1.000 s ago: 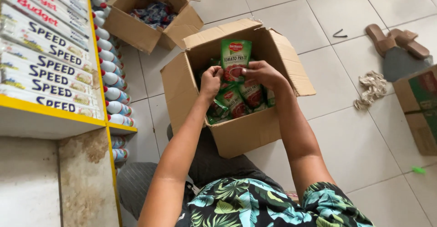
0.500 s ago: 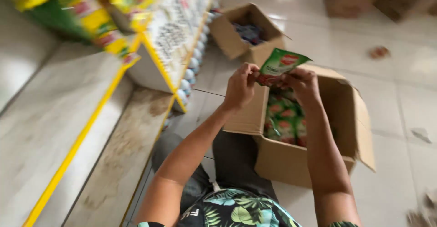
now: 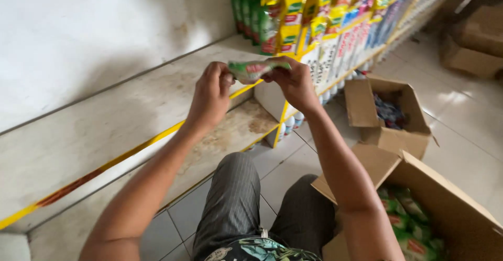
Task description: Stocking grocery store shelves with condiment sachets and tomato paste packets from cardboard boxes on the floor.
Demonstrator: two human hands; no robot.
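Since half a sec ago the view has swung left: the hands were over the open box w/ the packet upright, now they're lifted toward the shelf point(image 3: 126, 130) and the packet lies flat, edge-on. Left hand point(image 3: 210, 94) and right hand point(image 3: 294, 84) both pinch the green packet point(image 3: 255, 70), fingers clenched on its two ends, packet stretched between them above the bare shelf board. Nearer cardboard box point(image 3: 450, 208), below and right of the fingers, flaps open, holds more green-and-red pouches point(image 3: 406, 221), glossy, soft-looking. Smaller cardboard box point(image 3: 390, 115) beyond it, open too, w/ small dark wrapped items inside, too blurred to tell. Shelf surface is worn, stained, w/ a yellow edge strip. Floor point(image 3: 461, 130) is pale glossy tile.
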